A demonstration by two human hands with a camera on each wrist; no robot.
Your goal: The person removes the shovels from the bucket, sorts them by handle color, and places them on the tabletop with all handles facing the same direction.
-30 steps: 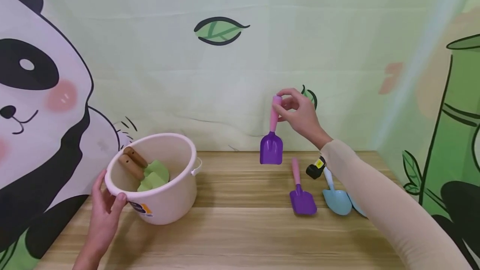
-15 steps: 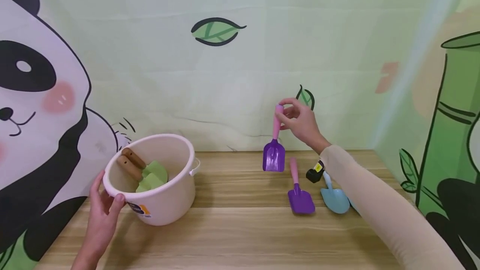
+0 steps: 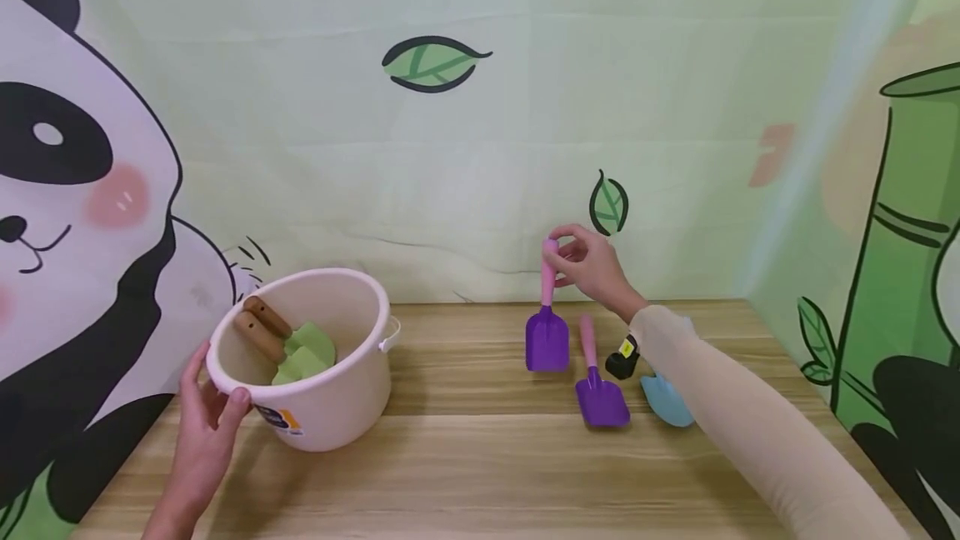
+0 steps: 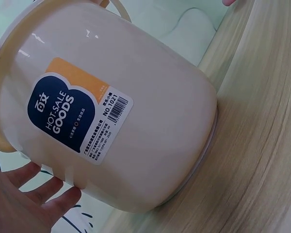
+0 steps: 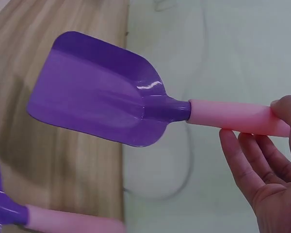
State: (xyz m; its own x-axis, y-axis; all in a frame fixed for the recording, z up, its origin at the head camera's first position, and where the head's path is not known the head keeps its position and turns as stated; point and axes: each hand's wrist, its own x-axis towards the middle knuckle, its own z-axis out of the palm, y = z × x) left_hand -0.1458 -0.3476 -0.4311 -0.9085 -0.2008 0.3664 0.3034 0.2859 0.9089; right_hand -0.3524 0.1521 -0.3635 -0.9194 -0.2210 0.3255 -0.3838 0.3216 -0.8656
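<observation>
My right hand (image 3: 592,267) pinches the upper end of a toy shovel's pink handle (image 3: 549,277). Its purple blade (image 5: 97,92) points down and fills much of the right wrist view; whether its lower edge touches the table cannot be told. Just right of it lies a second purple shovel (image 3: 602,401) with a pink handle. On the left, my left hand (image 3: 202,427) holds the side of a pale pink bucket (image 3: 341,411), thumb near the rim and fingers against the outer wall. Inside the bucket lie two green shovels (image 3: 307,348) with brown wooden handles.
A light blue shovel (image 3: 670,401) lies right of the purple one, partly hidden by the right sleeve (image 3: 720,382). A black device with a yellow label (image 3: 622,359) is at the right wrist. The wood-grain table (image 3: 465,473) meets a printed backdrop (image 3: 465,190) behind.
My right hand has come down toward the table with the purple shovel in it. The left hand keeps its hold on the bucket, and the bucket stays in place.
</observation>
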